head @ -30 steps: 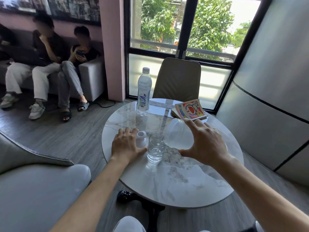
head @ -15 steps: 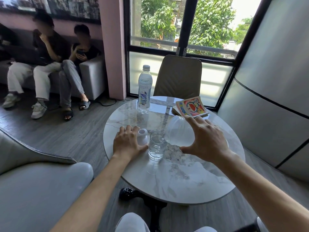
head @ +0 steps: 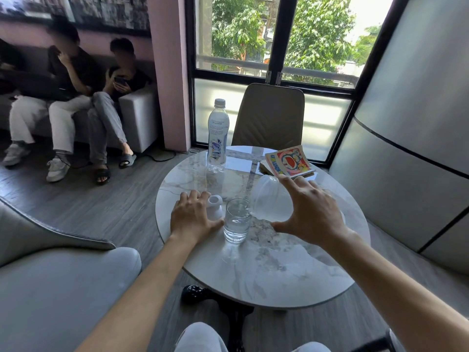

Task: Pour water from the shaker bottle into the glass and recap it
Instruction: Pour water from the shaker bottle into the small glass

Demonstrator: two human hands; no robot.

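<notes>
Midway: right hand, fingers wrapped around tipped shaker bottle, mouth at glass rim; left hand, fingers loosely spread, rests against cap on marble tabletop.

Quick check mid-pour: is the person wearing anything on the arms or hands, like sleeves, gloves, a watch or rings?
Nothing shows. The left hand and right hand are bare, without gloves, and no rings are visible. Both forearms are bare up to the frame edge: no sleeves, watch or bands.
</notes>
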